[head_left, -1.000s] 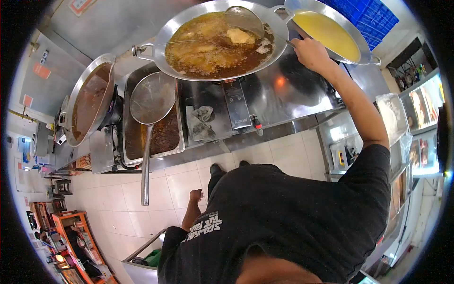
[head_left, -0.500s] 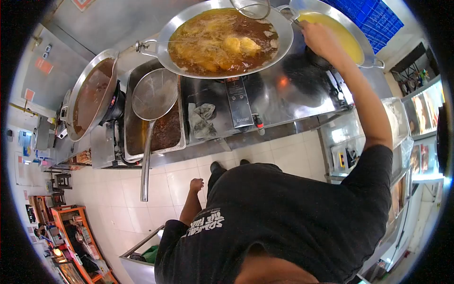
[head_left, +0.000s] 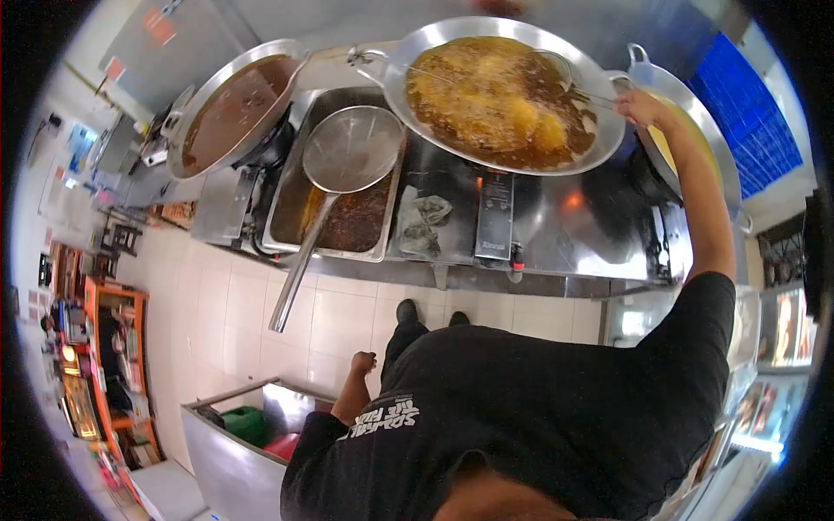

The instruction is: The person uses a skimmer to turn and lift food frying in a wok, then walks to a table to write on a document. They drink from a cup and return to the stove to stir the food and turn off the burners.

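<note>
My right hand [head_left: 645, 109] is closed around the thin handle of a wire skimmer [head_left: 563, 66]. The skimmer's round head dips into the bubbling oil at the right part of a large wok [head_left: 608, 149]. Yellow pieces of frying food [head_left: 521, 122] float in that oil, beside the skimmer. My left hand [head_left: 363, 363] hangs low at my side above the tiled floor, fingers curled, with nothing visible in it. A long-handled mesh strainer [head_left: 354, 148] rests across a rectangular metal tray [head_left: 382, 253] holding dark crumbs and oil.
Another wok of brown liquid [head_left: 234, 117] stands at the left, tilted in view. A wok with yellow liquid [head_left: 730, 165] is at the right, by a blue crate [head_left: 747, 113]. A crumpled cloth [head_left: 424, 221] lies on the steel counter. An open metal bin [head_left: 226, 451] stands behind my left side.
My right hand has lowered the skimmer from above the wok's far rim into the oil. The view has shifted, so the woks appear farther right. My left hand still hangs.
</note>
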